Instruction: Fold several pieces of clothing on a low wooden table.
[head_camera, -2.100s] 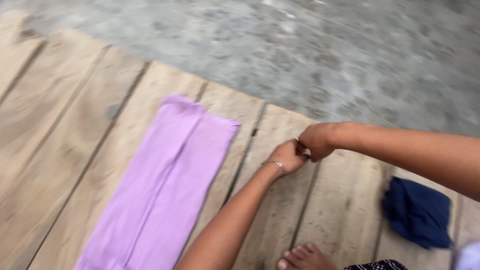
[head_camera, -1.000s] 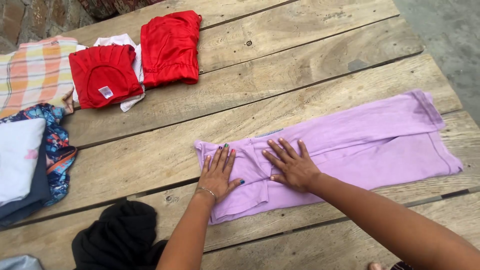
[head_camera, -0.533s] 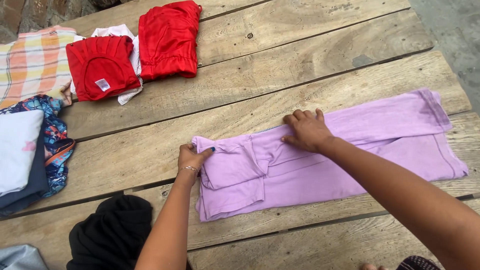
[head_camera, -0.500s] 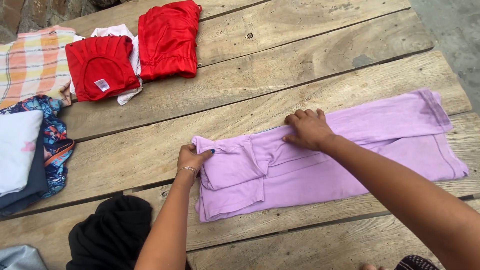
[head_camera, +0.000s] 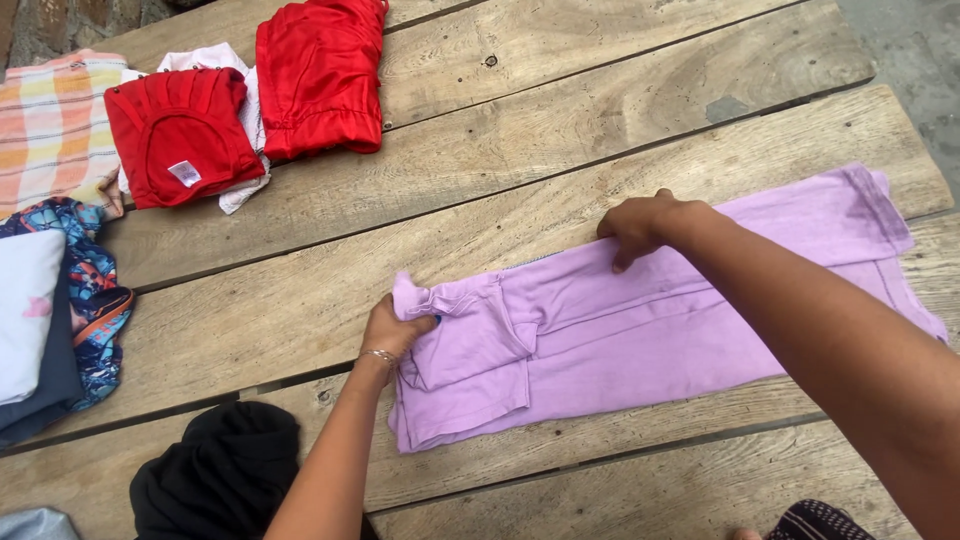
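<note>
Weathered wooden plank table (head_camera: 560, 120), lilac cotton trousers (head_camera: 640, 320) laid lengthwise across its near boards.
Left hand (head_camera: 392, 330), arm stretched forward, pinches the trousers' bunched waist end; right hand (head_camera: 645, 225), knuckles bent, fingers closed on their far edge near the middle. Folded red garments (head_camera: 250, 100) lie well beyond the trousers.

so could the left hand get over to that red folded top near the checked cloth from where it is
Probably yes. The left hand pinches the near end of the lilac garment, and only bare wooden table lies between it and the red top. It would have to release its grip first.
</note>
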